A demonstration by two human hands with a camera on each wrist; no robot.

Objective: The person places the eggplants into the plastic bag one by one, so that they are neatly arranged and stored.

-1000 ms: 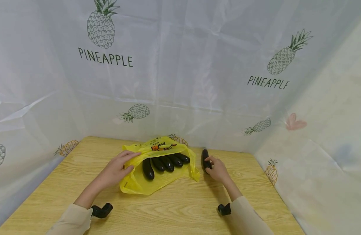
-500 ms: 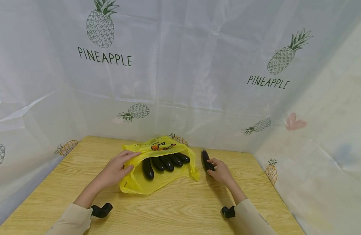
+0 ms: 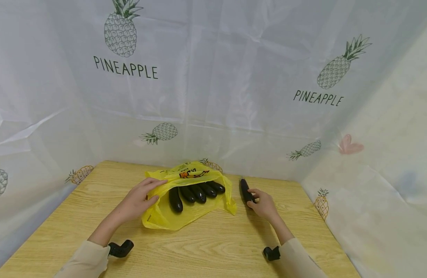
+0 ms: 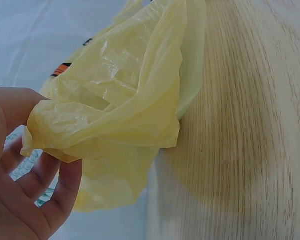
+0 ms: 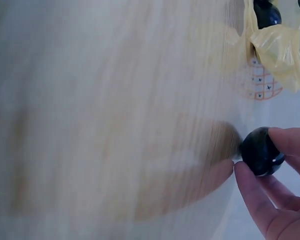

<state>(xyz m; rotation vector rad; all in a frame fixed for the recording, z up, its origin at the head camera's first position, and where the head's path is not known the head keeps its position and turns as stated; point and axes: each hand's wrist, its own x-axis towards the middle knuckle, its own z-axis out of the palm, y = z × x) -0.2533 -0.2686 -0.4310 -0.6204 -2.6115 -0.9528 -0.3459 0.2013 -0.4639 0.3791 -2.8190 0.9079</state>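
Observation:
A yellow plastic bag (image 3: pixel 164 218) lies on its side with its mouth toward me. Inside it several glossy dark eggplants (image 3: pixel 176 200) lie side by side. My left hand (image 3: pixel 138 199) pinches the left edge of the bag's mouth between thumb and fingers, as the left wrist view shows up close. To the right of the bag, my right hand (image 3: pixel 265 205) grips the near end of a single eggplant (image 3: pixel 245 190), which points away from me. In the right wrist view the rounded end of this eggplant (image 5: pixel 260 150) sits between thumb and fingers, low by the tabletop.
The wooden table (image 3: pixel 196 251) carries the bag and the single eggplant. White sheeting (image 3: pixel 213 96) printed with pineapples hangs behind it and at both sides. Black wrist mounts (image 3: pixel 121 249) show below both hands.
My right hand has shifted slightly right and toward me, and the eggplant in it has tilted, its near end going right. The left hand and bag have stayed put.

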